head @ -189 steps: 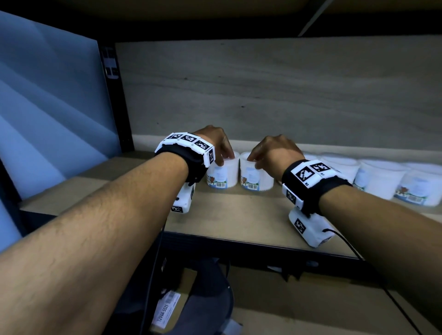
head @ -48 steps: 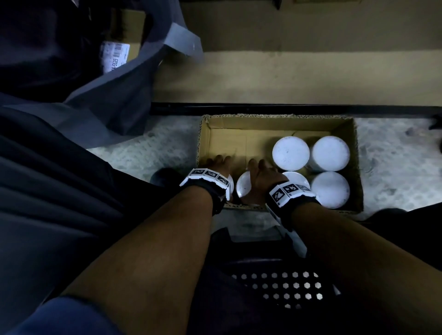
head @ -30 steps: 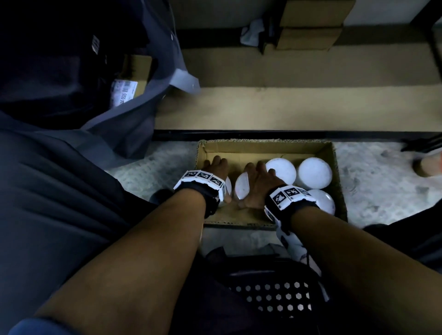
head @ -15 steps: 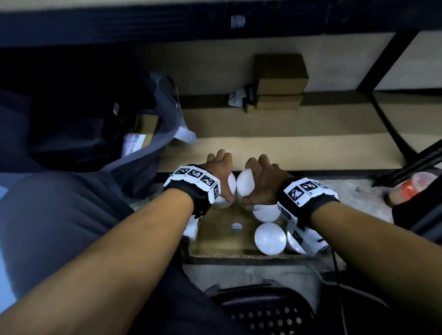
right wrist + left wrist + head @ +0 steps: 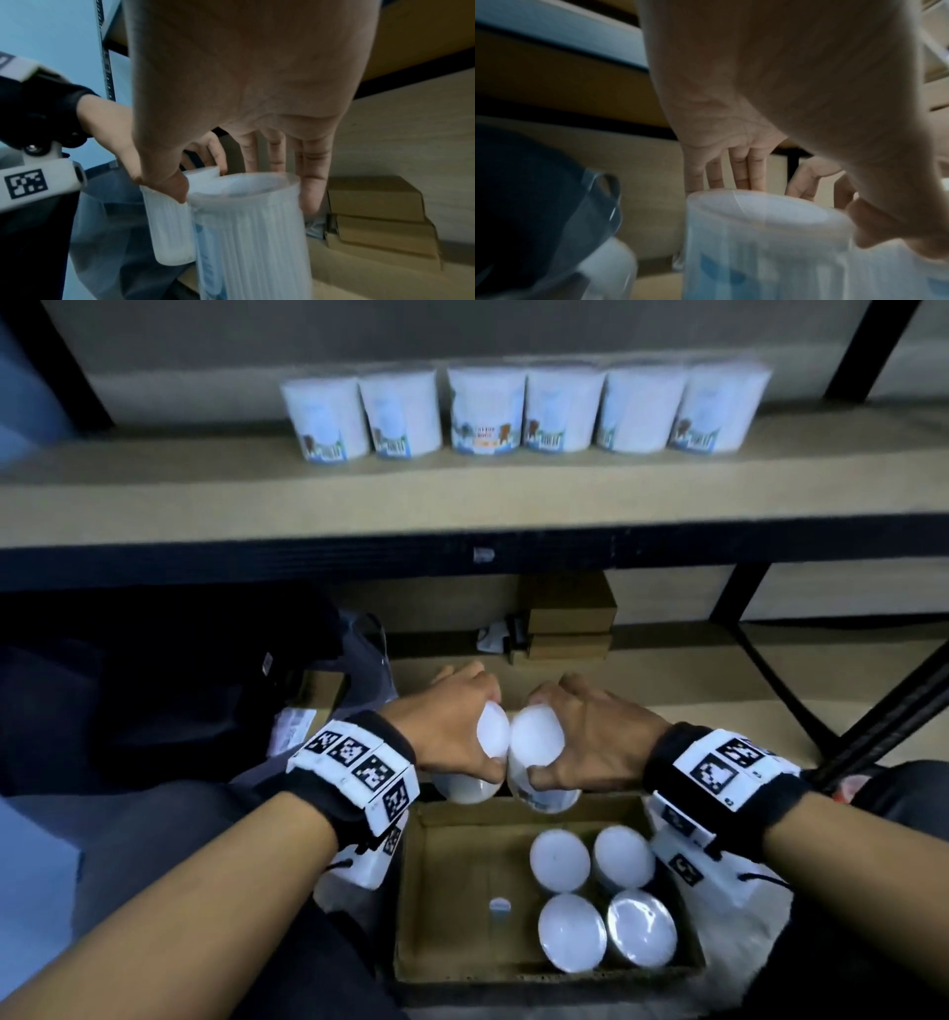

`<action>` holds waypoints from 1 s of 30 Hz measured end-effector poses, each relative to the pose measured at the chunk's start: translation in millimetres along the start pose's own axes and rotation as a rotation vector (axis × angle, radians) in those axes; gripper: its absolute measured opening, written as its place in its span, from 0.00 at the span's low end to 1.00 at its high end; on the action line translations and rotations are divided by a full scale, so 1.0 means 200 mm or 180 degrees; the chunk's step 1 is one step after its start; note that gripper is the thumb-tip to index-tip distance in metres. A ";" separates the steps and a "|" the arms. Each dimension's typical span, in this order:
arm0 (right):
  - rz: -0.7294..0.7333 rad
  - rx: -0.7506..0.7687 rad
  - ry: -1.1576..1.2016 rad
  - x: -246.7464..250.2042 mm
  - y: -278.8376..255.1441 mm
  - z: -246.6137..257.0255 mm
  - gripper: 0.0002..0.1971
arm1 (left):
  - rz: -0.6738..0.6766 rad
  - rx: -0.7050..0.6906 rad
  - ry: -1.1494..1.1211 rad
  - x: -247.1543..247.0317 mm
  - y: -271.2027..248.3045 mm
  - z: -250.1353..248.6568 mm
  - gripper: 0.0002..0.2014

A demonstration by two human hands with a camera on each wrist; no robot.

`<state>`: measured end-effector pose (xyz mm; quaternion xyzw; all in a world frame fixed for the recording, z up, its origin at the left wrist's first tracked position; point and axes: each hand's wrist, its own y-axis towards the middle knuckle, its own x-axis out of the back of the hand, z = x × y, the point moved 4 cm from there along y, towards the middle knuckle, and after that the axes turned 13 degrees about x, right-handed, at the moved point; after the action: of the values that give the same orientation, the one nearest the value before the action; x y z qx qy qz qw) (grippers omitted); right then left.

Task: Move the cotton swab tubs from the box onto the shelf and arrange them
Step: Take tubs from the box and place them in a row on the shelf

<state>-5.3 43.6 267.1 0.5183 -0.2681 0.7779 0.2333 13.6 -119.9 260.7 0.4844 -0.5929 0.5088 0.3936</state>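
My left hand [image 5: 452, 726] grips one white cotton swab tub [image 5: 492, 737] by its lid, fingers over the far side and thumb on the near side. My right hand [image 5: 580, 737] grips a second tub [image 5: 536, 743] the same way. Both tubs hang side by side above the far edge of the cardboard box [image 5: 452, 891]. Several more tubs [image 5: 560, 860] stand in the box's right half. A row of several tubs [image 5: 524, 410] stands on the wooden shelf [image 5: 205, 505] above. The left wrist view shows my fingers [image 5: 731, 168] behind the lid of its tub [image 5: 765, 243]; the right wrist view shows its tub [image 5: 252, 233].
The shelf has a black metal front rail [image 5: 308, 557] and black uprights [image 5: 852, 346]. Small cardboard boxes [image 5: 570, 629] sit stacked on the lower board behind the box. A dark bag [image 5: 154, 690] lies at the left. The box's left half holds only a small round sticker [image 5: 499, 905].
Both hands took a tub each from the box's left side and have lifted them up. My view has tilted upward, bringing the shelf row into sight.
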 end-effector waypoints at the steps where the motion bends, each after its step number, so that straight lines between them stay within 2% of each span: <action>1: -0.0043 0.0013 -0.0010 0.04 -0.02 0.01 0.40 | -0.0033 -0.0035 -0.0042 0.03 -0.02 0.00 0.36; 7: -0.0285 0.0027 -0.0126 0.27 -0.10 0.06 0.34 | -0.0474 -0.0272 -0.0176 0.27 -0.09 -0.06 0.36; 12: -0.0671 -0.0024 -0.0205 0.47 -0.15 0.09 0.38 | -0.0870 -0.0368 -0.0250 0.47 -0.13 -0.09 0.39; 19: -0.1083 0.0064 -0.0427 0.76 -0.27 0.16 0.27 | -0.1318 -0.0590 -0.0217 0.78 -0.20 -0.20 0.35; 25: -0.1408 0.0019 -0.0678 1.02 -0.36 0.18 0.28 | -0.1674 -0.0676 -0.0251 1.04 -0.25 -0.31 0.34; 30: -0.1496 -0.0178 -0.0768 1.19 -0.41 0.15 0.35 | -0.1793 -0.0722 -0.0345 1.20 -0.21 -0.39 0.32</action>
<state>-16.7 104.3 512.8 0.6487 -0.1876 0.6273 0.3880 0.2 -86.4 514.7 0.6091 -0.5085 0.2836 0.5385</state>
